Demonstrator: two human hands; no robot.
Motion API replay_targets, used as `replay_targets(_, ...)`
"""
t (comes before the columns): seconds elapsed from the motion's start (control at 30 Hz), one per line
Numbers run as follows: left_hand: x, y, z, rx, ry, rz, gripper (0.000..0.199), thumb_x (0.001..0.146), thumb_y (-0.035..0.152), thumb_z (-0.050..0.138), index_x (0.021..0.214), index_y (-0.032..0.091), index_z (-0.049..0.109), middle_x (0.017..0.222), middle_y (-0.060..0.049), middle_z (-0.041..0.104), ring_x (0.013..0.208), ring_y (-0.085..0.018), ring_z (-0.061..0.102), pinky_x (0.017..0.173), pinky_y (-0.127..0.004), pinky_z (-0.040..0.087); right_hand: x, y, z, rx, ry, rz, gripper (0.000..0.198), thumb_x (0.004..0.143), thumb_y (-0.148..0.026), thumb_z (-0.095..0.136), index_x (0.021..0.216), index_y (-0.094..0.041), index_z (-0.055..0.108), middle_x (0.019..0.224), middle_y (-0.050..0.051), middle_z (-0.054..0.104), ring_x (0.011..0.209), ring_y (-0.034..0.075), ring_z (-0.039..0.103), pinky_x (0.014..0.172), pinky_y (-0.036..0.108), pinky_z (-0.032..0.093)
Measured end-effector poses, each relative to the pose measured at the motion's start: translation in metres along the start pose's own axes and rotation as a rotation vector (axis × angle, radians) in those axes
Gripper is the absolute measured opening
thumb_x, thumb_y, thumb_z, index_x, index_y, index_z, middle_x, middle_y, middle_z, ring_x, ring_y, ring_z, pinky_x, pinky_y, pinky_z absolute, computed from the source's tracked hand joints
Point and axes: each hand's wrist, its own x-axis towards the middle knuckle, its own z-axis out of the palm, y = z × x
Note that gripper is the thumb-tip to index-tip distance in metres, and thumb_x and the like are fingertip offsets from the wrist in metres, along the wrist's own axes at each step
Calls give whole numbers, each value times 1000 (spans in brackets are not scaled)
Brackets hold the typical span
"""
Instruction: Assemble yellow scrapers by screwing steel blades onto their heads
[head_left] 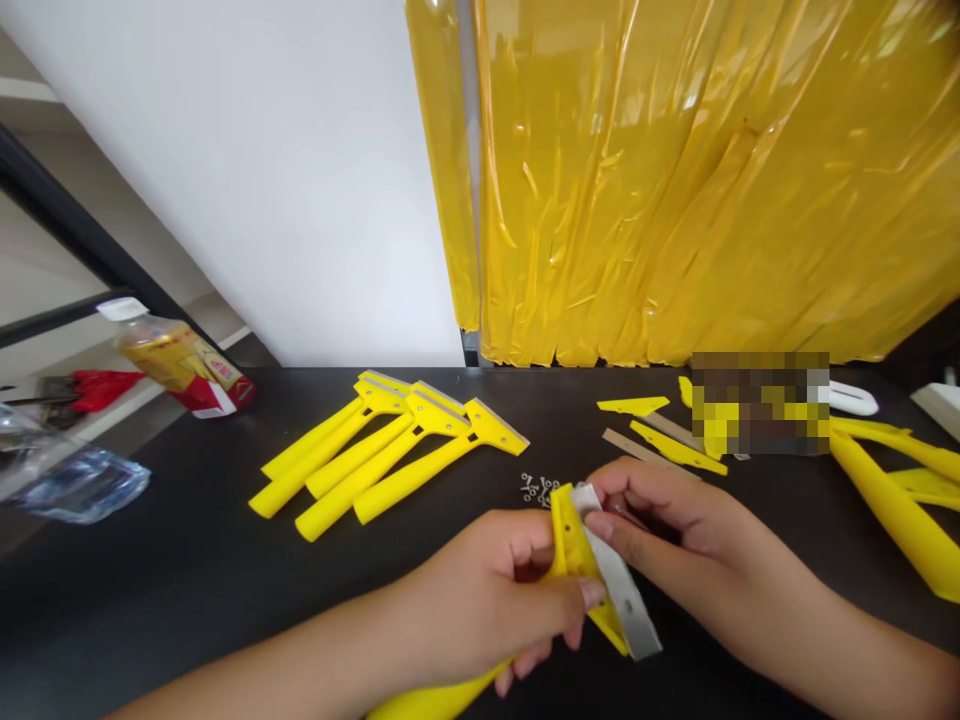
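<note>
My left hand is closed round the neck of a yellow scraper, its thumb pressed on the scraper's head. Along that head lies a flat grey metal blade with a small hole near its lower end. The fingers and thumb of my right hand pinch the blade's upper end. Just beyond my hands, a small heap of screws rests on the black table. Part of the scraper's handle is hidden behind my left hand and forearm.
Several yellow scrapers with blades lie fanned out to the left. Loose yellow cover plates and thin blades lie to the right, near more yellow handles. A drink bottle and a clear plastic bottle are at left.
</note>
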Motion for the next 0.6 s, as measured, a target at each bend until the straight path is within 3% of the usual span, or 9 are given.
replay_targets(0.1,0,0,-1,33,-36,2,21,101,36,66,91,18,62,72,4,61,46,-5,48,39,-11,44,-2,-2,-2,-55,4,-12,17,106,-43,63,101,-29,72,89,0,66,82,18,59,69,27,50)
replay_targets(0.3,0,-3,6,47,7,-55,25,104,42,60,93,19,60,75,1,65,44,-5,47,36,-12,43,-4,-2,9,17,-19,52,12,104,-35,64,96,-27,66,82,-2,63,74,16,56,65,27,46)
replay_targets(0.6,1,2,9,40,20,-79,35,98,51,66,84,19,59,68,0,64,41,-6,47,33,-14,42,-3,-7,13,150,-47,102,24,104,-45,67,92,-25,64,80,-2,61,74,16,53,67,29,43)
